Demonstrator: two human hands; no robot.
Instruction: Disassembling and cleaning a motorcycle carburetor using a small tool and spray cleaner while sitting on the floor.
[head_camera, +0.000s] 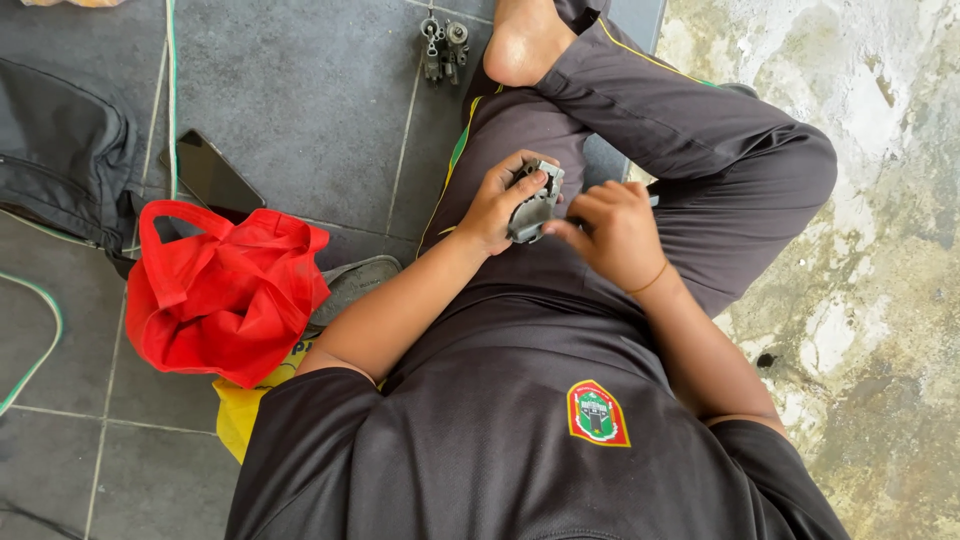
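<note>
Left hand (493, 208) fingers are wrapping around a grey metal part (535, 208) over the person's lap; right hand (612, 228) fingers are pinching narrowly at its edge. Left of that part, a red bag (225, 290) is lying beside 1 dark phone (212, 176).

We see a black short-sleeved jersey shirt (480, 440) bearing a shield-shaped embroidered badge (598, 413) in red, green and yellow. Beyond that badge, farther from the camera, come dark grey trousers (690, 130) with thin yellow and green piping along the seams. Just above the badge, one wrist wears a thin orange band (650, 279). The foot (520, 40) is bare.
</note>
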